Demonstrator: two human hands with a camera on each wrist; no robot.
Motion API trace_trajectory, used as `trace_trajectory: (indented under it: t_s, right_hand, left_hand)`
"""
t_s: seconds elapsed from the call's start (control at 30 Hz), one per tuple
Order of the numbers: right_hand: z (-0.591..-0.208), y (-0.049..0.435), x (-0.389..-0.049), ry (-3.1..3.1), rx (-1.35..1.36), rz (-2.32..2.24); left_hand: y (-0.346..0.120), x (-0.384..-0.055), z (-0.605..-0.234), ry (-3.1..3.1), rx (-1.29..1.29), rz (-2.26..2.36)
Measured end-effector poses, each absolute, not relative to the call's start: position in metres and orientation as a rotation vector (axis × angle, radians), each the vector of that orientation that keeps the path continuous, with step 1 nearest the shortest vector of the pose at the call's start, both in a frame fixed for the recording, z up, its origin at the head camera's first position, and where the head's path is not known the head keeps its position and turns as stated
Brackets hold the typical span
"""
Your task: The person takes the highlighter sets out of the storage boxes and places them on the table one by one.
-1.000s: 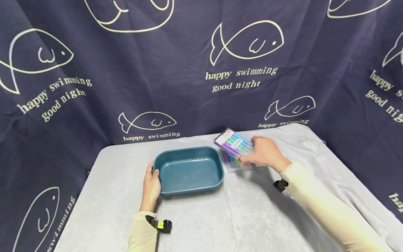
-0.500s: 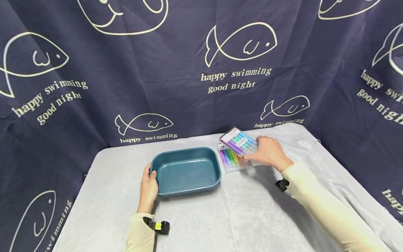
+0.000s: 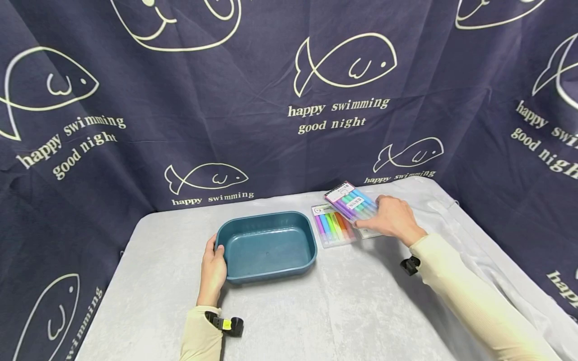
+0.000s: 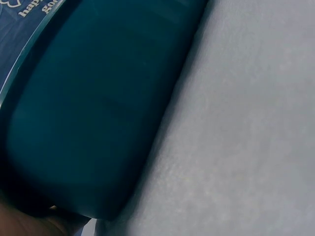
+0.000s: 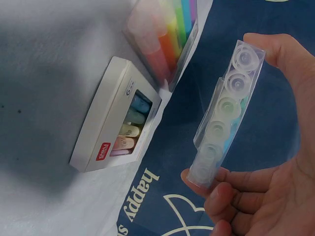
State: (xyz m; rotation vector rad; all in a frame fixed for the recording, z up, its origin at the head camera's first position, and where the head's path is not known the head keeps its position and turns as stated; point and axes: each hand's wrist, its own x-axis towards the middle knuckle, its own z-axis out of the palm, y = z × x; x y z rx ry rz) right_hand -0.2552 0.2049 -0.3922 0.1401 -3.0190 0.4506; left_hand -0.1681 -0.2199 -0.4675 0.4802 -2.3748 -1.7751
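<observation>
My left hand (image 3: pixel 213 271) grips the left end of a teal plastic basin (image 3: pixel 267 253), thumb over the rim; nothing lies in it. My right hand (image 3: pixel 395 219) pinches a clear pack of highlighters (image 3: pixel 348 202), purple through green to blue, by its edges. That pack is tilted and raised above a second clear pack of rainbow-coloured highlighters (image 3: pixel 333 230) on the table. In the right wrist view, the held pack (image 5: pixel 227 105) shows its round pen ends between thumb and fingers. A white box (image 5: pixel 115 118) of pastel pens with a window stands below it, mostly hidden in the head view.
A grey-white cloth covers the table (image 3: pixel 289 316). Behind it and along both sides hangs a dark blue curtain (image 3: pixel 271 125) with white fish drawings. Cloth folds (image 3: pixel 487 255) run along the right edge.
My right hand has moved to the right with the held pack, uncovering more of the rainbow pack and a bit of the white box. My left hand keeps its grip on the basin.
</observation>
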Motion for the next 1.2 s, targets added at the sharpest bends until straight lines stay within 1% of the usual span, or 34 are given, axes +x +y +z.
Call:
trace_trajectory:
  t_s: [0.57, 0.97, 1.2]
  right_hand:
    - [-0.393, 0.228, -0.262, -3.053, 0.014, 0.455]
    - [-0.392, 0.258, -0.264, -3.05, -0.054, 0.435]
    - [-0.398, 0.273, -0.262, -3.043, -0.108, 0.441]
  left_hand:
    - [-0.22, -0.167, -0.467, -2.401, 0.485, -1.734]
    - [-0.218, -0.167, -0.467, -2.39, 0.491, -1.759]
    - [-0.218, -0.168, -0.469, -2.402, 0.494, -1.748]
